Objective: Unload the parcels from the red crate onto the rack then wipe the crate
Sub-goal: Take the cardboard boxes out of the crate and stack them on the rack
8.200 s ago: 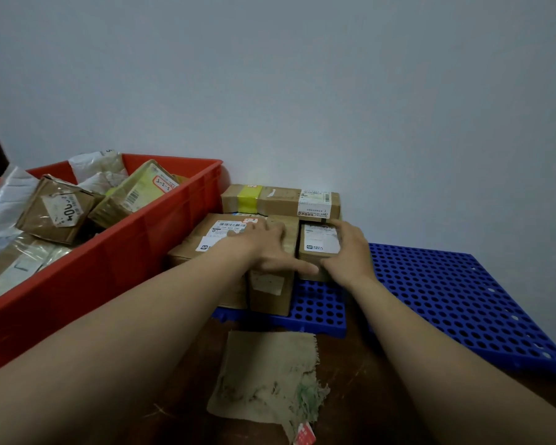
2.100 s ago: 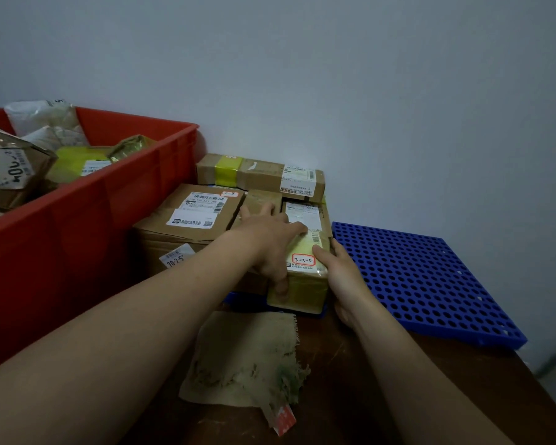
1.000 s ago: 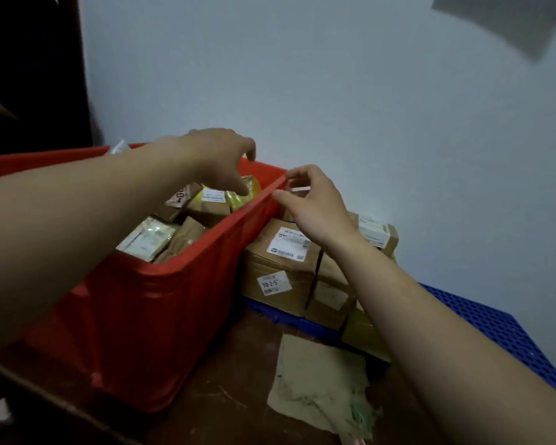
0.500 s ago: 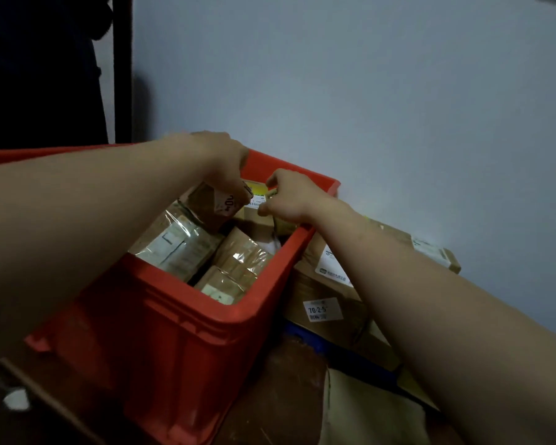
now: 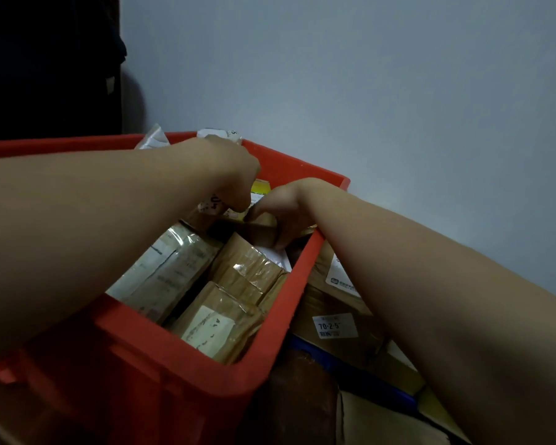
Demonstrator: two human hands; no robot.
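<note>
Parcels [image 5: 244, 271]: bulk of load inside red crate [image 5: 161, 345], packed on edge and leaning on one another. Tape-wrapped brown ones nearest, pale plastic-wrapped parcel [image 5: 164, 274] at left, white bags [image 5: 219, 134] poking above far wall. Packed this tight, so probably easiest taken from the top, one end first.

Right side of crate, just inside rim: small brown box [image 5: 260, 231], pinched between index finger and thumb of right hand [image 5: 280, 207]. Forearm crossing over the rim from the rack side, presumably for a short lift straight across.

Just beside it: labelled parcel [image 5: 211, 203], with left hand [image 5: 235, 178] over it, fingers bunched and curled down on its upper edge. Gripping, by the look of it, though fingertips partly hidden, so depth of hold uncertain. Yellow-topped parcel [image 5: 260, 187] showing behind, between the two hands.

Judged step: picking next item out of crate. Unloading partway; no wiping possible with crate this full.

Outside crate, to the right: cardboard boxes [image 5: 334, 326] already stacked on blue rack [image 5: 350, 377], one tagged 70-2-5, set close against crate wall, which keeps the carry short. Brown table [image 5: 296, 399] under both. Pale sheet [image 5: 382, 425] at lower right, cloth or paper, too cropped to tell. Grey wall [image 5: 366, 91] behind
</note>
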